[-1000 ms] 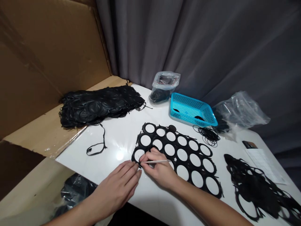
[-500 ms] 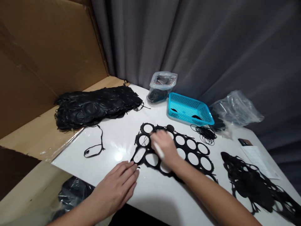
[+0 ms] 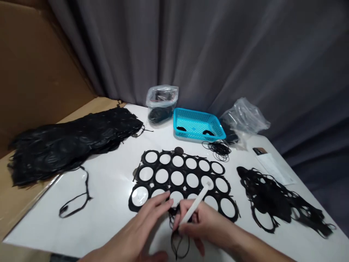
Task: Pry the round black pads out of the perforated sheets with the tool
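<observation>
Gripped by the right hand (image 3: 208,222) are a slender white stick (image 3: 195,206) and, seemingly, thin black loops (image 3: 176,251) being gathered, steadiness next judged necessary.

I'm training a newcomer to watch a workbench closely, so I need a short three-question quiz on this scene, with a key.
1. Multiple choice: how is the white tool held?
A) By the left hand
B) By the right hand
C) By neither hand
2. True or false: the blue basket sits on top of the perforated black sheet.
3. Short answer: in the picture, on which side of the blue basket is the upright clear bag?

Key: 1. B; 2. False, it stands beyond the sheet; 3. Left.
</observation>
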